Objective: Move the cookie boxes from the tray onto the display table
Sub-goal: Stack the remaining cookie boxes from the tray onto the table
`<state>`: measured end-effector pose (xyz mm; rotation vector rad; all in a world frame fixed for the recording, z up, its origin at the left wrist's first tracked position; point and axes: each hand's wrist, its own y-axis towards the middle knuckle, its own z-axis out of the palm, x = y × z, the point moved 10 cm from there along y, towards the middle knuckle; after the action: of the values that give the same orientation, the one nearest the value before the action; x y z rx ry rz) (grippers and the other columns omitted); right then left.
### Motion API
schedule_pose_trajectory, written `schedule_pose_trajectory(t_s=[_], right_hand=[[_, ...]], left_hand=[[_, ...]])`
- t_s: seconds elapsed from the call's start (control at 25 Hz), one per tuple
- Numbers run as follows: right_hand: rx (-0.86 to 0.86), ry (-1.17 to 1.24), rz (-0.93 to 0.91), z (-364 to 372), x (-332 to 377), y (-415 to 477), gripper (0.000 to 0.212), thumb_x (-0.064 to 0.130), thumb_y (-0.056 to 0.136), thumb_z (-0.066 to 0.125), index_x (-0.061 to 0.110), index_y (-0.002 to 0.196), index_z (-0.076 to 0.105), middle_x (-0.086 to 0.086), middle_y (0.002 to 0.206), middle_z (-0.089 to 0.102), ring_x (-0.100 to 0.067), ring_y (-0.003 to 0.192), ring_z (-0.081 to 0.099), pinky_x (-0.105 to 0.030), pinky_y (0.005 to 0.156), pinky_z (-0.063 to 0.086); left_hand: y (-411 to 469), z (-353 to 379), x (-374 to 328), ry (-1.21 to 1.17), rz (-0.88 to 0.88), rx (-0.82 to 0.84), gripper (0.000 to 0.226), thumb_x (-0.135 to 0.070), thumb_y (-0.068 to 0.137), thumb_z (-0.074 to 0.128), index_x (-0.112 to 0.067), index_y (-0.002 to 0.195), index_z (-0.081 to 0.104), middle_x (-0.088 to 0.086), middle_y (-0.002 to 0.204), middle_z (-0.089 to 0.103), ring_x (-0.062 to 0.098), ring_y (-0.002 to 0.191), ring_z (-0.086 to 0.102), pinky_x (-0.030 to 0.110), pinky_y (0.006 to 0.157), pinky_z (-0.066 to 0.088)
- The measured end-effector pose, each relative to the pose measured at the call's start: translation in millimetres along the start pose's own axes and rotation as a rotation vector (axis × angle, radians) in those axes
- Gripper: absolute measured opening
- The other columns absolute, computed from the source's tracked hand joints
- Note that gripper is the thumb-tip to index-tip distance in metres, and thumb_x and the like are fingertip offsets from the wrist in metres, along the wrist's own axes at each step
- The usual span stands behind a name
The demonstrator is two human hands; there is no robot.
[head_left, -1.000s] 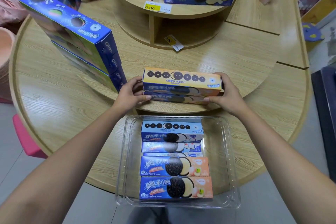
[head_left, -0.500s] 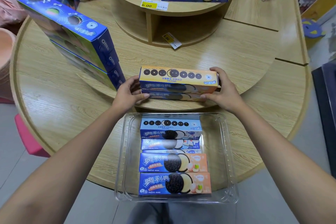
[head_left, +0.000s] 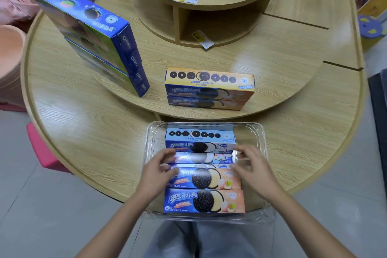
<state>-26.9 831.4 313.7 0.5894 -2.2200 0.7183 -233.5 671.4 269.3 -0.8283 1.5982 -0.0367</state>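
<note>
Cookie boxes fill the clear plastic tray (head_left: 150, 174) at the near edge of the round wooden surface (head_left: 88, 132): two peach-and-blue boxes (head_left: 209, 180) lying nearest, then pale-blue boxes (head_left: 200, 140) stacked behind. Both hands hover at the pale-blue stack's ends, blurred; the left hand (head_left: 160, 170) covers box ends, the right hand (head_left: 253, 167) likewise, each grip wide and empty. Farther off, two orange boxes (head_left: 209, 88) sit stacked on the raised tier, beside a leaning stack of large blue boxes (head_left: 100, 48), partly cut off.
</note>
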Motion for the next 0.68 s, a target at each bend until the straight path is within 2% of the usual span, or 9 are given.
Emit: schedule_pose_trajectory(t_s=[0.08, 0.16, 0.28, 0.36, 0.4, 0.44, 0.52, 0.6, 0.68], right_hand=[[0.043, -0.058, 0.061, 19.8, -12.1, -13.6, 0.052, 0.017, 0.077, 0.07, 0.014, 0.125, 0.051, 0.0, 0.125, 0.052, -0.019, 0.116, 0.051, -0.032, 0.101, 0.04], [0.062, -0.071, 0.151, 32.2, -23.1, -21.0, 0.059, 0.019, 0.077, 0.07, 0.013, 0.13, 0.045, -0.004, 0.13, 0.052, -0.021, 0.119, 0.05, -0.03, 0.101, 0.038], [0.112, -0.029, 0.28, 46.3, -39.3, -25.8, 0.066, 0.022, 0.076, 0.072, 0.012, 0.133, 0.04, -0.007, 0.128, 0.055, -0.023, 0.114, 0.053, -0.03, 0.095, 0.041], [0.102, 0.044, 0.374, 47.3, -49.1, -27.0, 0.065, 0.019, 0.075, 0.073, 0.014, 0.131, 0.039, -0.002, 0.115, 0.061, -0.021, 0.103, 0.058, -0.031, 0.089, 0.045], [0.095, 0.109, 0.419, 47.8, -53.3, -28.2, 0.064, 0.016, 0.075, 0.073, 0.015, 0.129, 0.039, 0.003, 0.104, 0.062, -0.02, 0.096, 0.059, -0.031, 0.086, 0.047], [0.094, 0.178, 0.462, 50.1, -57.5, -29.5, 0.061, 0.013, 0.076, 0.072, 0.016, 0.127, 0.039, 0.008, 0.094, 0.06, -0.02, 0.091, 0.061, -0.034, 0.085, 0.05], [0.083, 0.266, 0.512, 54.4, -63.3, -32.5, 0.055, 0.01, 0.076, 0.072, 0.02, 0.12, 0.041, 0.009, 0.089, 0.061, -0.021, 0.086, 0.064, -0.042, 0.085, 0.053], [0.038, 0.299, 0.531, 54.1, -69.6, -32.0, 0.05, 0.008, 0.074, 0.072, 0.02, 0.113, 0.044, -0.001, 0.094, 0.064, -0.022, 0.086, 0.065, -0.047, 0.084, 0.054], [0.004, 0.335, 0.56, 51.9, -75.1, -31.4, 0.049, 0.006, 0.072, 0.073, 0.018, 0.109, 0.044, -0.006, 0.099, 0.061, -0.024, 0.088, 0.063, -0.046, 0.083, 0.054]], left_hand=[[-22.7, 11.0, 15.8, 0.076, -0.002, -0.018, 0.053, 0.002, 0.072, 0.07, -0.038, 0.102, 0.054, -0.006, 0.112, 0.063, 0.014, 0.106, 0.06, 0.008, 0.087, 0.044], [-39.9, 12.7, 15.6, 0.219, 0.076, -0.106, 0.05, -0.007, 0.065, 0.067, -0.029, 0.108, 0.055, -0.003, 0.118, 0.059, 0.014, 0.108, 0.056, 0.003, 0.091, 0.035], [-50.3, 10.3, 23.0, 0.277, 0.067, -0.194, 0.06, -0.004, 0.063, 0.07, -0.011, 0.12, 0.054, 0.004, 0.13, 0.049, 0.019, 0.119, 0.048, 0.015, 0.105, 0.03], [-52.4, 7.7, 29.7, 0.282, -0.003, -0.21, 0.068, -0.002, 0.063, 0.073, -0.01, 0.126, 0.049, 0.003, 0.13, 0.049, 0.02, 0.12, 0.047, 0.032, 0.107, 0.035], [-54.1, 7.8, 34.5, 0.246, -0.048, -0.198, 0.071, -0.003, 0.063, 0.074, -0.012, 0.127, 0.046, -0.001, 0.126, 0.051, 0.019, 0.116, 0.051, 0.037, 0.104, 0.04], [-55.2, 8.9, 41.1, 0.194, -0.101, -0.177, 0.075, -0.004, 0.063, 0.075, -0.014, 0.13, 0.042, -0.004, 0.121, 0.054, 0.017, 0.11, 0.055, 0.037, 0.1, 0.044], [-57.6, 12.5, 52.0, 0.17, -0.204, -0.11, 0.078, -0.007, 0.067, 0.076, -0.014, 0.134, 0.037, -0.004, 0.116, 0.057, 0.018, 0.106, 0.059, 0.037, 0.096, 0.046], [-54.5, 14.3, 58.6, 0.226, -0.273, -0.043, 0.067, -0.013, 0.068, 0.076, -0.019, 0.125, 0.042, 0.001, 0.115, 0.063, 0.022, 0.105, 0.062, 0.041, 0.095, 0.048], [-50.7, 14.2, 60.9, 0.17, -0.345, 0.001, 0.05, -0.008, 0.069, 0.077, -0.027, 0.105, 0.046, 0.006, 0.108, 0.066, 0.025, 0.1, 0.064, 0.044, 0.091, 0.05]])
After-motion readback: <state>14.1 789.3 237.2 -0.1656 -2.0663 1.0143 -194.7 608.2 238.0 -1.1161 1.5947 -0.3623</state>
